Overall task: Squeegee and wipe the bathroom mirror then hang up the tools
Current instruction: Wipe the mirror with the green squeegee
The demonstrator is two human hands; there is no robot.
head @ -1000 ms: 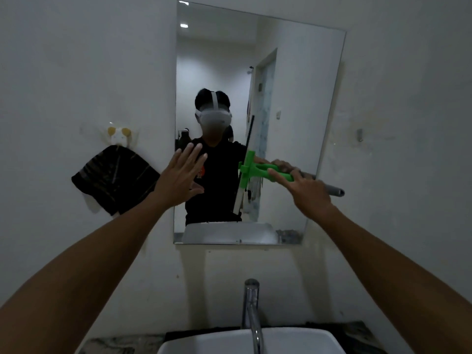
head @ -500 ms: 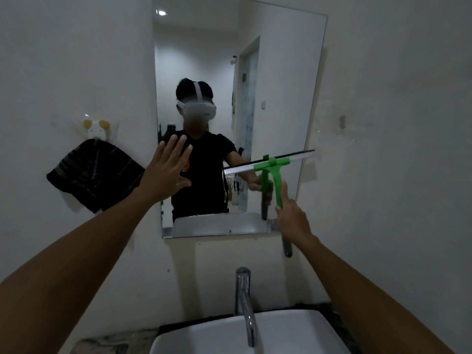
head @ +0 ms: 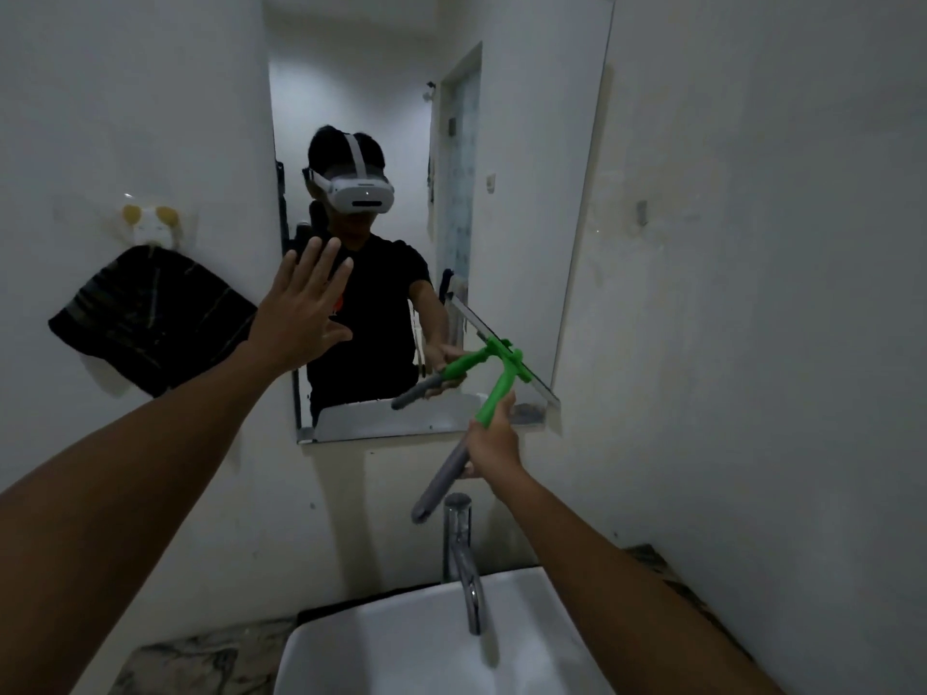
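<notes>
Two bare forearms reach up from the bottom of the view toward the wall. Nearest, below the tall frameless rectangular mirror [head: 521,143], a white ceramic basin [head: 401,644] sits on a dark marbled stone counter [head: 190,664], and a chrome tap [head: 464,554] rises behind the basin, directly under the mirror's lower edge.

Just above the tap, the right hand [head: 494,443] is clenched around the green plastic squeegee with a grey grip [head: 494,393], gripping where the grey grip meets the green shaft. The grey end slants down to the left and ends just beside the top of the tap. The green shaft rises to a T-shaped head, and the long blade lies against the glass at the mirror's lower right corner, tilted so that its upper end points up-left and its lower end reaches the corner.

Level with the mirror's left edge, the left hand [head: 301,313] is released, palm toward the glass, fingers spread and pointing up; whether it touches the glass cannot be told.

Left of the mirror, a dark striped cloth [head: 150,318] hangs against the white wall from a small white-and-yellow hook [head: 150,228]. Inside the mirror, the reflection shows a person in a black T-shirt wearing a white headset, with a doorway behind.
</notes>
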